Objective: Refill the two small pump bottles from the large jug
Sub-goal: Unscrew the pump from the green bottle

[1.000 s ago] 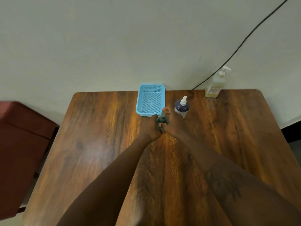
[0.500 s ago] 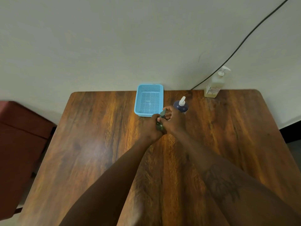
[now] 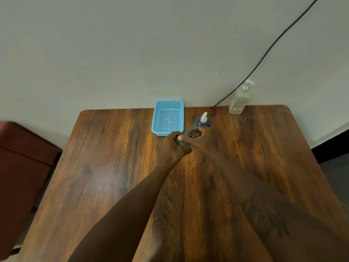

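Observation:
A small dark green pump bottle [image 3: 182,145] stands near the middle of the wooden table [image 3: 113,176]. My left hand [image 3: 171,144] grips its body from the left. My right hand [image 3: 200,139] holds its green pump head [image 3: 190,130] at the top, fingers curled around it. Just behind my right hand stands a second small bottle, dark blue with a white pump [image 3: 203,121]. A taller clear bottle of yellowish liquid with a white pump [image 3: 238,100] stands at the back right by the wall.
A light blue mesh basket [image 3: 168,118] sits at the table's back edge against the wall. A black cable [image 3: 264,55] runs down the wall to the table. A dark red cabinet [image 3: 22,176] stands to the left of the table.
My right hand has shifted up onto the green pump head, which now tilts to the upper right. The view has moved slightly; both hands stay on the green bottle.

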Demonstrator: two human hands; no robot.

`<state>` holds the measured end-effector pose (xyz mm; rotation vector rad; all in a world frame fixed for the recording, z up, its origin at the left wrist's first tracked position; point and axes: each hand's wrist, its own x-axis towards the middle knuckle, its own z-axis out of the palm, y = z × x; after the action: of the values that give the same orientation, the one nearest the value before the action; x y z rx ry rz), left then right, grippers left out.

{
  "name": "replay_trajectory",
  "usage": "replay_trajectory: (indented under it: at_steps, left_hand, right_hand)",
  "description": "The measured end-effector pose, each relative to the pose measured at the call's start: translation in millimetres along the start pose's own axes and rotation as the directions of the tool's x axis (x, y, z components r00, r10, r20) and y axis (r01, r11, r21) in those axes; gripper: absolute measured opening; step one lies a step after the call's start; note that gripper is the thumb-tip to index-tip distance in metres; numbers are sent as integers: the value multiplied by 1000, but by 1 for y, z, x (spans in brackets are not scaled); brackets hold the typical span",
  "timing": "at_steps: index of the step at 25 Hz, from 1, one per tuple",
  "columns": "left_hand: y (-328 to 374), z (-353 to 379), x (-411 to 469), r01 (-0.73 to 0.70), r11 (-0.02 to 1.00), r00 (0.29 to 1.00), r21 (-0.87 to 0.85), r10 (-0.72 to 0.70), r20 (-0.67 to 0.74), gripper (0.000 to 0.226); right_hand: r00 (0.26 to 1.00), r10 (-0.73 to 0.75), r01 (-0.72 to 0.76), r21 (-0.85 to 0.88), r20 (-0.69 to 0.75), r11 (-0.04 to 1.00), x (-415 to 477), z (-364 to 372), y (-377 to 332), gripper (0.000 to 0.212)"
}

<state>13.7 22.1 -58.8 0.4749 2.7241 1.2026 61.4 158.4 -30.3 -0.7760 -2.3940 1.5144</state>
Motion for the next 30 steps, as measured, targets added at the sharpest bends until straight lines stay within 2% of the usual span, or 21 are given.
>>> replay_trajectory:
  at_steps: [3,6,8,11,13,15,16,18,20,22,24,26,27,29,30]
  left_hand:
    - [8,-3,-3,-7,1000,1000,0,7,28,53]
    - [7,-13,0,5,1000,985,-29,0,170,53]
    - [4,-18,2,-16,998,978,-54,27,206,52]
    - [3,-21,-2,-12,999,984,-40,19,179,56]
    - [0,-19,-6,-35,998,990,-51,42,137,54]
    - [0,-18,-8,-66,995,991,-79,74,111,51]
    - [0,-16,-9,-79,994,990,-76,87,107,51]
    - [1,-16,-10,-84,995,990,-62,91,108,52]
    - [1,-17,-10,-60,996,992,-61,66,109,56]
    - [-2,-18,-9,-51,996,993,-72,59,106,60]
    - [-3,-19,-9,-82,994,990,-72,90,109,54]
    - [-3,-18,-11,-106,993,988,-60,112,107,49]
    - [-2,-18,-11,-115,992,988,-49,120,101,50]
    - [-4,-16,-12,-145,989,984,-16,146,101,51]
    - [-5,-15,-11,-147,989,982,-8,147,116,50]
  right_hand:
    - [999,30,-31,-39,-26,999,-1,5,5,36]
    - [997,2,1,-42,83,999,-5,-1,9,27]
    - [980,-26,38,-58,200,998,-11,-11,1,37]
    - [952,-13,26,-38,307,999,-12,-14,-6,70]
    - [969,-15,26,-43,247,999,-12,-6,-8,66]
    - [995,-14,26,-118,97,993,-12,3,-4,53]
    - [997,-9,19,-136,74,991,-10,6,0,48]
    - [990,1,11,-82,142,997,-5,7,3,44]
    - [960,13,-29,56,281,998,-5,1,-1,62]
    - [939,19,-57,99,343,994,-8,-3,-5,81]
    - [968,4,-1,-11,250,1000,-12,1,-9,77]
    - [998,-29,37,-174,47,984,-15,7,-9,59]
    - [999,-50,47,-197,-10,979,-14,9,-7,49]
    - [996,-84,87,-167,30,982,-9,11,-2,37]
    - [991,-93,106,-139,95,985,-8,9,-1,44]
